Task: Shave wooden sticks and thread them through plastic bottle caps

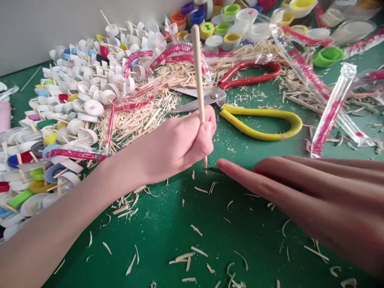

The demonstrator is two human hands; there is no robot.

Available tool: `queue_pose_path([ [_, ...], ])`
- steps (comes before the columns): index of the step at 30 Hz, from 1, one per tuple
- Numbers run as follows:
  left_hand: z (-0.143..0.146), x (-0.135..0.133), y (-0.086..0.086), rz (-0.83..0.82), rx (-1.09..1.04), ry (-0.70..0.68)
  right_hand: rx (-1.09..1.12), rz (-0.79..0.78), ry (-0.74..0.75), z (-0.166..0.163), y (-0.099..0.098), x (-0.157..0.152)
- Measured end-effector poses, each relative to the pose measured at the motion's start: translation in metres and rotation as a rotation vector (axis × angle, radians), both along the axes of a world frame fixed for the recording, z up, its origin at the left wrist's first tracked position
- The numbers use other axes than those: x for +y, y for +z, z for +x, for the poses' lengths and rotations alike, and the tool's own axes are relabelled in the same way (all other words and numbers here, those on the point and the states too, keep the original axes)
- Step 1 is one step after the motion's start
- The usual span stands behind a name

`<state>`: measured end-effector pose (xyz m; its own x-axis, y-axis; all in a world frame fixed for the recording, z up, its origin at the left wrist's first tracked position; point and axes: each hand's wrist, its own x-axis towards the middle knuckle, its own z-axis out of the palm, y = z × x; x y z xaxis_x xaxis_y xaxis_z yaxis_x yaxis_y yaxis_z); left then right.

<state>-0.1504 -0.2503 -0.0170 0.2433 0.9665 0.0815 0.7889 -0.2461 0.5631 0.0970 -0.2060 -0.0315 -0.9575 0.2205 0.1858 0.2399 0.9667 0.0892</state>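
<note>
My left hand (183, 140) is closed in a fist round a wooden chopstick (198, 72). The stick stands nearly upright, its lower end down at the green tabletop (168, 228). From the right comes my right hand (300, 196), palm down, index finger stretched forward over a thin dark blade (215, 170), seemingly a knife. The blade's tip lies close beside the stick's lower end; a bit of red shows under the fingers, and the rest of the tool is hidden. Wood shavings (196, 230) lie scattered round both hands.
Scissors (214, 96) with one red and one yellow handle lie open behind my left hand. Many bottle caps with sticks (93, 107) are heaped on the left. Split wood pieces (144, 112), red-filled plastic wrappers (334, 110) and coloured lids (232, 40) crowd the back.
</note>
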Motion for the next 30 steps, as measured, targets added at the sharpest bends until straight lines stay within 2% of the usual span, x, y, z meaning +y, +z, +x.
queue_pose_path([
  [3,0.000,-0.001,0.001,-0.024,0.009,0.012,0.046,0.062,0.037,-0.002,0.000,0.002],
  [9,0.000,-0.001,0.000,-0.091,0.078,0.039,0.065,0.049,0.052,-0.008,0.001,0.002],
  [13,0.002,-0.001,0.001,-0.027,0.059,-0.002,0.110,0.041,0.095,-0.015,0.002,0.003],
  [17,0.003,-0.002,0.002,0.045,0.014,-0.059,0.066,0.023,0.103,-0.016,0.003,0.001],
  [30,0.001,-0.002,0.003,0.021,0.034,-0.044,-0.029,-0.071,0.074,0.000,0.003,-0.001],
])
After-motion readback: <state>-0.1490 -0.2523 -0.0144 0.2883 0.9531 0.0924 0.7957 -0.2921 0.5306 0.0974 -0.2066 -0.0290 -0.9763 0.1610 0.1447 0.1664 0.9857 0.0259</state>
